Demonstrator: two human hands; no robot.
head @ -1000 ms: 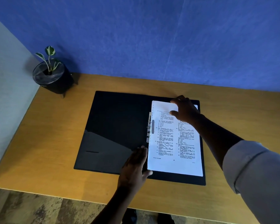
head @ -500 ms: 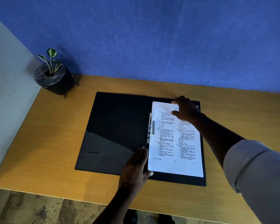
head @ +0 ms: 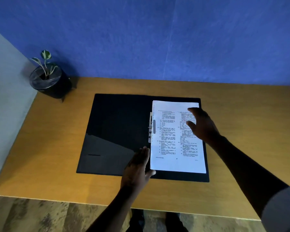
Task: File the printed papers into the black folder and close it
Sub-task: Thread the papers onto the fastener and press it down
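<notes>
Two hands, grips open, holding nothing, over printed papers [head: 177,139] in black folder [head: 117,131], potted plant [head: 48,79] far-left.

A wooden bench [head: 57,148] stands against a blue wall [head: 157,39], with a grey wall [head: 5,106] at the left. A black pot [head: 49,84] with a small leafy plant [head: 45,64] sits on the bench's far left corner. Below the near edge shows a mottled floor [head: 40,215].

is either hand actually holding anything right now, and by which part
Nothing is gripped. The left hand lies flat at the bottom left corner of the printed papers, thumb under it. The right hand is open over their upper right part; contact cannot be told.
</notes>
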